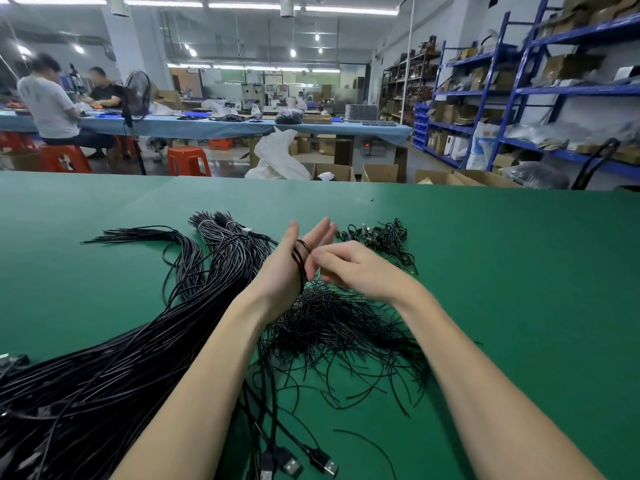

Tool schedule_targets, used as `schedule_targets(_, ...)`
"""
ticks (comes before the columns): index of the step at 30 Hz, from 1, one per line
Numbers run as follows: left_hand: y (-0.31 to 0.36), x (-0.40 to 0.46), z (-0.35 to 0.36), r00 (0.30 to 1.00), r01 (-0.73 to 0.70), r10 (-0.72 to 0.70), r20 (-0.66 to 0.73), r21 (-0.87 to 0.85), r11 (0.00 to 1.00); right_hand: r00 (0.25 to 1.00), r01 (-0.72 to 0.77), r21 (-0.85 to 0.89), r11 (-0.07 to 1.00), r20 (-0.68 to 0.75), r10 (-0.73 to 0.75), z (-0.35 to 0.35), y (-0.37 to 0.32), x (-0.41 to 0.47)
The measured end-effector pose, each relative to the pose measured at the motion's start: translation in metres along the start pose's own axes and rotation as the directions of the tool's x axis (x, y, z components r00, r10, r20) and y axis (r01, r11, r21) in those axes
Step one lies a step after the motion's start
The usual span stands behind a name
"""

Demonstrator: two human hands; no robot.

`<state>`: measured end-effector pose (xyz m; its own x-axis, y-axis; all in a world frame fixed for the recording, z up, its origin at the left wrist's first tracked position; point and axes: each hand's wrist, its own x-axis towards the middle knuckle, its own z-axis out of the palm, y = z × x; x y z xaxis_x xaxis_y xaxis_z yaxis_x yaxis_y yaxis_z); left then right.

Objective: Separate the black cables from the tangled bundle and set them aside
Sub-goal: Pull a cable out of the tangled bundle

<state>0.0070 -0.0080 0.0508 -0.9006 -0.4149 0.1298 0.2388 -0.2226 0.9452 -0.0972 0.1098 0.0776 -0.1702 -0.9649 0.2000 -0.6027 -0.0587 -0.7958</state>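
Most of the black cables (114, 344) already lie to our left as a thick sheaf running from the near left edge of the green table (502, 271) up toward the middle, where it splits into a fanned tuft (145, 233) and two banded bunches (225, 230). We judge these to be the set-aside share, so the sorting looks well advanced. In the centre our left hand (294, 261) is raised with its fingers straight and close together, a few dark strands (300, 261) looped around the palm. Just beside it our right hand (349, 268) has its fingers curled inward, seemingly pinching those strands, though the contact itself is hidden from us. Below both hands sits the tangled heap (339, 327), thin ends splaying out. That heap is what remains. Farther right, beyond the fingertips, a small knot of short leads (384, 237) lies apart. Near the bottom edge a few plugs (301, 462) trail loose.
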Motion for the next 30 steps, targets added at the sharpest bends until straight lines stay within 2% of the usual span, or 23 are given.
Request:
schedule_targets(2, 0.000, -0.001, 0.002, 0.998, -0.002, 0.007, 0.056, -0.075, 0.997, 0.998, -0.036, 0.152, 0.988, 0.058, 0.027, 0.005, 0.010, -0.001)
schedule_targets(5, 0.003, -0.004, 0.001, 0.992, -0.012, 0.033, 0.121, -0.174, 0.985, 0.982, -0.134, 0.182, 0.974, 0.158, 0.106, 0.008, 0.023, -0.003)
schedule_targets(7, 0.005, -0.008, 0.000, 0.976, 0.000, 0.043, 0.215, -0.198, 0.980, 0.970, -0.191, 0.225, 0.956, 0.196, 0.147, 0.013, 0.034, -0.005)
schedule_targets(12, 0.006, -0.013, -0.004, 0.879, 0.078, -0.060, 0.473, -0.018, 0.997, 0.948, -0.267, 0.140, 0.953, 0.215, 0.234, 0.013, 0.054, -0.013)
schedule_targets(15, 0.006, -0.014, -0.007, 0.822, 0.113, -0.166, 0.544, 0.130, 0.985, 0.963, -0.207, -0.018, 0.978, 0.175, 0.207, -0.001, 0.055, -0.015)
schedule_targets(18, 0.003, -0.013, -0.004, 0.805, 0.159, -0.326, 0.496, 0.348, 0.924, 0.961, -0.208, -0.231, 0.951, 0.131, 0.242, -0.018, 0.044, -0.008)
schedule_targets(20, -0.001, -0.010, 0.000, 0.816, 0.177, -0.392, 0.425, 0.461, 0.869, 0.959, -0.238, -0.305, 0.922, 0.079, 0.273, -0.027, 0.031, -0.001)
schedule_targets(23, -0.007, -0.006, 0.004, 0.896, 0.154, -0.352, 0.271, 0.553, 0.819, 0.969, -0.242, -0.376, 0.894, -0.042, 0.245, -0.032, 0.010, 0.009)
schedule_targets(26, -0.011, -0.001, -0.001, 0.951, 0.165, -0.267, 0.156, 0.473, 0.866, 0.961, -0.242, -0.406, 0.881, -0.228, 0.159, -0.031, -0.007, 0.013)
schedule_targets(28, -0.010, 0.001, -0.002, 0.966, 0.153, -0.220, 0.139, 0.380, 0.912, 0.938, -0.220, -0.404, 0.888, -0.337, 0.079, -0.024, -0.012, 0.012)
schedule_targets(30, -0.009, 0.002, -0.003, 0.977, 0.127, -0.172, 0.122, 0.311, 0.942, 0.893, -0.184, -0.315, 0.931, -0.449, 0.024, -0.011, -0.011, 0.006)
